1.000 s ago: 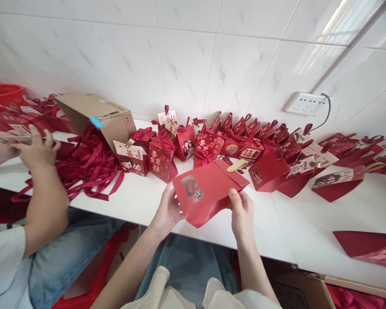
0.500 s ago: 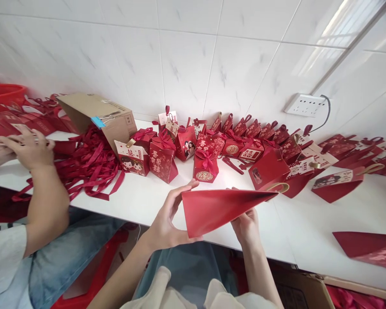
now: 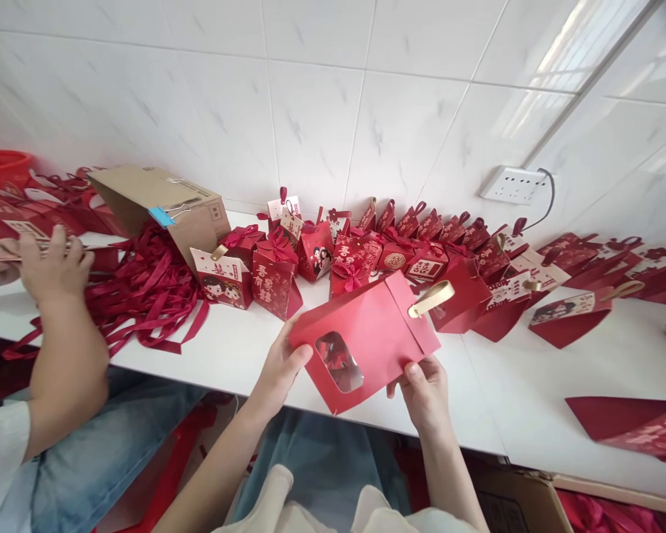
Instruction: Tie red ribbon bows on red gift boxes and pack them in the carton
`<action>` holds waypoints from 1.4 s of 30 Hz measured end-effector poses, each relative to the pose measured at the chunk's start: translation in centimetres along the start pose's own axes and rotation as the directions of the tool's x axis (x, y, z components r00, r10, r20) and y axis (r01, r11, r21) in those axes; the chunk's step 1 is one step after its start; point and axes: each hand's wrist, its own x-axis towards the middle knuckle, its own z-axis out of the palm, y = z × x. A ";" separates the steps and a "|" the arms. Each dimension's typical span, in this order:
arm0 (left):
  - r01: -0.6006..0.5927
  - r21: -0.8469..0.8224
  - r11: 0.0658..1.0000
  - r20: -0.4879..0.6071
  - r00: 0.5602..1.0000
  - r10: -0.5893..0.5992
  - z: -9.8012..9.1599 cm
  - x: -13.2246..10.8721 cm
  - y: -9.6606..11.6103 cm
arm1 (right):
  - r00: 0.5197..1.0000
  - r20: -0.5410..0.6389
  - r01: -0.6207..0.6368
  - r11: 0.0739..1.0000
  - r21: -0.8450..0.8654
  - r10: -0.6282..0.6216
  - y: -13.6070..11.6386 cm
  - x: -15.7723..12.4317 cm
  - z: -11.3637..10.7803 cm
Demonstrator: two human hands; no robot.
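Note:
Between my two hands, above the front of the white table, is a red gift box (image 3: 385, 337) with a gold ribbon loop (image 3: 433, 297) at its folded top and a clear window (image 3: 340, 361) near its base. My left hand (image 3: 280, 366) grips the base end, thumb over the near face. At the top end my right hand (image 3: 423, 381) pinches the lower edge by the fold. The box is tilted, its loop pointing right. Just behind it stands a small red box with a ribbon bow (image 3: 351, 280), partly covered by the held box.
Rows of red boxes (image 3: 422, 222) line the wall. To the left lie dark red ribbons (image 3: 149, 296) by a cardboard box (image 3: 200, 215). A co-worker's hand (image 3: 55, 270) is at far left. Another red box (image 3: 627, 426) lies at right, below a power strip (image 3: 516, 183).
The held box has turned so its windowed face now shows, instead of its narrow side. My right thumb now shows on its near face. The co-worker's hands have shifted slightly.

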 end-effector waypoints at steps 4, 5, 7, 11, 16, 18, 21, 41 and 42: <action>0.164 -0.064 0.984 -0.029 0.986 -0.166 -0.1 0.0 -0.5 | 0.999 -0.012 0.031 0.999 -0.016 -0.032 -0.3 -0.1 0.5; 0.181 -0.070 0.981 -0.024 0.983 -0.183 -0.1 -0.1 -0.6 | 0.999 -0.011 0.033 0.999 -0.019 -0.033 -0.4 -0.1 0.6; 0.197 -0.070 0.978 0.015 0.980 -0.196 -0.3 -0.3 -1.0 | 0.999 -0.016 0.033 0.999 -0.032 -0.033 -0.6 -0.1 0.7; 0.217 -0.052 0.975 0.180 0.962 -0.205 -0.9 -0.7 -1.8 | 0.998 -0.058 0.023 0.997 -0.075 -0.027 -0.9 0.1 0.8; 0.189 0.067 0.980 0.415 0.888 -0.200 -1.1 -1.4 -2.3 | 0.995 -0.096 -0.015 0.992 -0.123 0.003 -1.0 0.6 0.4; 0.170 0.142 0.975 0.484 0.848 -0.219 -1.0 -1.8 -2.3 | 0.994 -0.105 -0.038 0.988 -0.146 0.023 -1.2 0.8 0.3; 0.161 0.247 0.956 0.605 0.745 -0.282 -1.3 -2.1 -1.9 | 0.995 -0.088 -0.059 0.979 -0.194 0.043 -2.0 1.1 0.4; -0.340 0.592 0.731 0.197 0.940 0.278 2.3 0.2 2.5 | 0.985 0.146 0.164 0.746 -0.645 -0.090 -3.9 -0.9 2.1; -0.350 0.592 0.726 0.201 0.937 0.287 2.3 0.2 2.4 | 0.969 0.179 0.249 0.684 -0.686 -0.172 -4.1 -1.0 2.2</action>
